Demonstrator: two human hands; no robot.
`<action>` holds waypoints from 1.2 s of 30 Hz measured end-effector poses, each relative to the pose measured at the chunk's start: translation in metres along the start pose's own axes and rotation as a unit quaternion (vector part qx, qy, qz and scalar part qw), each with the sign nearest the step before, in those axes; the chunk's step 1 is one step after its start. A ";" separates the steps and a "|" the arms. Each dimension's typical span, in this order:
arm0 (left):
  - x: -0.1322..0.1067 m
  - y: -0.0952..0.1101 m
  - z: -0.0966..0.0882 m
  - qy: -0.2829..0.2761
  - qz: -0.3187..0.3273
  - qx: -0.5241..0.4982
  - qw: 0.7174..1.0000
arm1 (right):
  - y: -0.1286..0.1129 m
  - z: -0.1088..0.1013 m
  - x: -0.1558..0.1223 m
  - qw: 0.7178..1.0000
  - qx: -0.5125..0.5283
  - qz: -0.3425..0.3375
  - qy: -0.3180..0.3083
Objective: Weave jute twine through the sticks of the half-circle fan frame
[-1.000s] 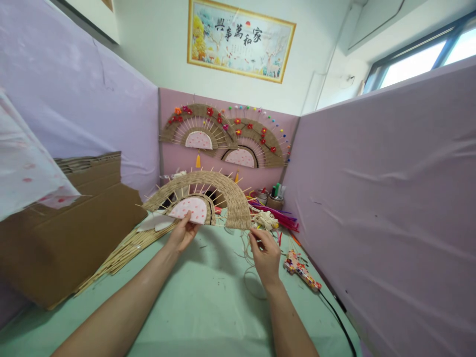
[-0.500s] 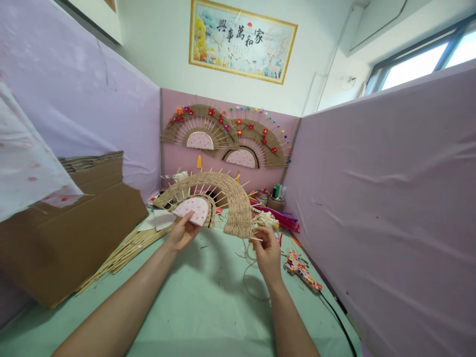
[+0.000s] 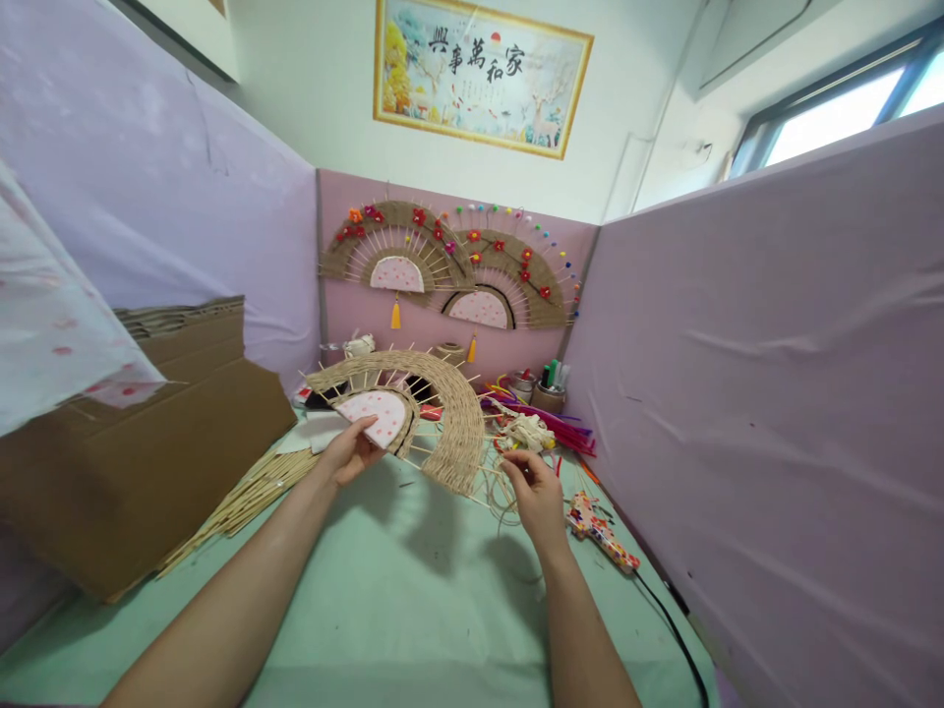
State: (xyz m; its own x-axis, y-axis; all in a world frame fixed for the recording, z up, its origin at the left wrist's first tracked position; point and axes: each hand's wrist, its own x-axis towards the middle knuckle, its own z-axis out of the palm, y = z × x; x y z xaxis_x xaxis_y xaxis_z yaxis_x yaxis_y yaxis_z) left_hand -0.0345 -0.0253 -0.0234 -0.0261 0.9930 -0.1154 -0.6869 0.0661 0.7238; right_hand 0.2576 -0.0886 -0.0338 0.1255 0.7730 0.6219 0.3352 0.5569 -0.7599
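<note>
A half-round fan (image 3: 455,418) of woven tan twine over thin sticks is held up tilted above the table. Its inner half-circle of white cloth with pink dots (image 3: 380,415) is gripped low down by my left hand (image 3: 354,454), thumb on the front and fingers behind. My right hand (image 3: 537,492) is closed in a pinch beside the fan's right end, where stick tips stick out; what lies between its fingertips is too small to make out. Thin loose cord (image 3: 501,506) loops below, close to that hand.
A glue gun (image 3: 601,531) with a black cable lies to the right. Bundled sticks (image 3: 243,501) and a large cardboard piece (image 3: 147,472) are at left. Behind are pipe cleaners (image 3: 564,433), a pot of pens (image 3: 550,393) and two decorated fans (image 3: 413,231) on the back panel.
The fan has tilted, its right end swinging down and left, away from my right fingers. My left hand has shifted slightly left with it. The right hand stays nearly in place.
</note>
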 end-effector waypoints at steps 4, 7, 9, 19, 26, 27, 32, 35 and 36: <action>0.002 0.005 -0.003 0.014 0.017 -0.017 1.000 | 0.000 -0.001 0.001 1.000 -0.013 -0.018 -0.003; 0.003 0.007 -0.005 0.021 0.013 -0.037 0.999 | 0.000 -0.003 0.001 1.000 -0.011 -0.023 0.002; 0.003 0.007 -0.005 0.021 0.011 -0.039 0.999 | -0.001 -0.003 0.001 1.000 -0.007 -0.023 0.007; 0.002 0.001 -0.006 0.007 -0.004 0.017 1.000 | -0.005 -0.001 0.000 0.999 -0.024 -0.021 -0.025; -0.003 -0.001 0.001 -0.007 -0.008 0.028 1.000 | -0.002 0.002 0.000 0.998 -0.029 0.004 -0.061; -0.004 -0.001 0.002 -0.008 -0.008 0.031 0.999 | -0.001 0.003 0.000 0.997 -0.031 0.006 -0.067; -0.004 -0.001 -0.001 -0.021 -0.017 0.061 0.998 | 0.001 0.003 -0.001 0.994 -0.050 0.012 -0.094; -0.001 0.000 -0.006 -0.023 -0.015 0.070 0.997 | 0.002 0.003 -0.001 0.993 -0.052 -0.010 -0.110; 0.000 0.000 -0.008 -0.023 -0.013 0.069 0.997 | 0.003 0.003 -0.001 0.992 -0.055 -0.022 -0.113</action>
State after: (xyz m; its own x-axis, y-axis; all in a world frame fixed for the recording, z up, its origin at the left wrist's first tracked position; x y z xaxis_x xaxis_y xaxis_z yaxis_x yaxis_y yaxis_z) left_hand -0.0405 -0.0264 -0.0286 0.0259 0.9939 -0.1074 -0.5808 0.1024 0.8076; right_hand 0.2560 -0.0867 -0.0368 -0.0998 0.8044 0.5856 0.4366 0.5643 -0.7007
